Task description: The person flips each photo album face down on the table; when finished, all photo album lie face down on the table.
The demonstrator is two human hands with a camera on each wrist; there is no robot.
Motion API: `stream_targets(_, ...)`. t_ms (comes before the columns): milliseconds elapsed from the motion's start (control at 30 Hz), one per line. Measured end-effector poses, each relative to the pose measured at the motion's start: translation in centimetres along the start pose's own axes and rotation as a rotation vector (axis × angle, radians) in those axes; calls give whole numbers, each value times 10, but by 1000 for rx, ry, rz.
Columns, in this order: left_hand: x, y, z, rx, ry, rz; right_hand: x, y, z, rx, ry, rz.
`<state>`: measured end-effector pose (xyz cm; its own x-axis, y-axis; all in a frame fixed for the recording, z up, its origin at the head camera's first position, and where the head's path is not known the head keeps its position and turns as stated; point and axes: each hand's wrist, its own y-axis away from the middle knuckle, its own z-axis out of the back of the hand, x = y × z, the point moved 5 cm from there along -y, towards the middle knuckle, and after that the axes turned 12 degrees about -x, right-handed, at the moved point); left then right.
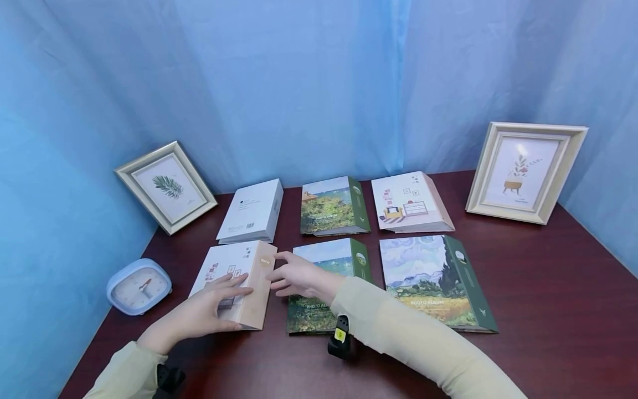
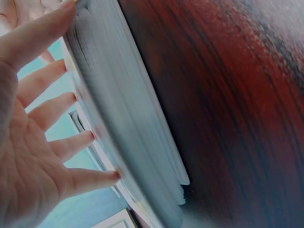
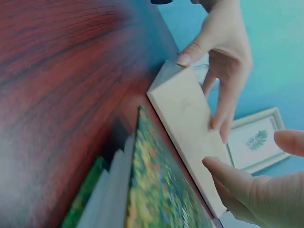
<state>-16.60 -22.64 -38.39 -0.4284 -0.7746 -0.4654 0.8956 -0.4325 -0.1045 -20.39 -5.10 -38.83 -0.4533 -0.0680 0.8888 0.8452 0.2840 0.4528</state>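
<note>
A white photo album (image 1: 214,265) with a furniture drawing and a beige spine (image 3: 185,111) lies at the front left of the table. My left hand (image 1: 201,311) rests spread fingertips on its cover, with the thumb at its near edge. In the left wrist view the page block (image 2: 118,90) faces the camera below the left hand (image 2: 42,152). Beside the spine, my right hand (image 1: 304,277) has its fingers extended toward it, near the spine's far end; contact is hard to tell. Under the right forearm lies a green landscape photo album (image 1: 319,249), partly hidden.
Behind stand a white album back-up (image 1: 251,208), a landscape album (image 1: 326,205) and another furniture-drawing album (image 1: 399,205). A larger landscape album (image 1: 428,271) lies front right. A blue clock (image 1: 139,287) and leaf picture frame (image 1: 169,188) are left; a plant picture frame (image 1: 523,172) is right.
</note>
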Motion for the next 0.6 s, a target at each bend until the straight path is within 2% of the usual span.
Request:
stream_targets(100, -1, 0, 0, 5, 8, 2, 2, 1, 7, 8, -20, 2)
stream_targets(267, -6, -4, 3, -20, 1, -20, 4, 4, 19, 39, -38, 16)
stream_targets(400, -9, -8, 6, -44, 15, -1, 8, 10, 32, 79, -63, 32)
stream_targets(600, -16, -18, 13, -163, 10, 15, 14, 22, 58, 101, -116, 45)
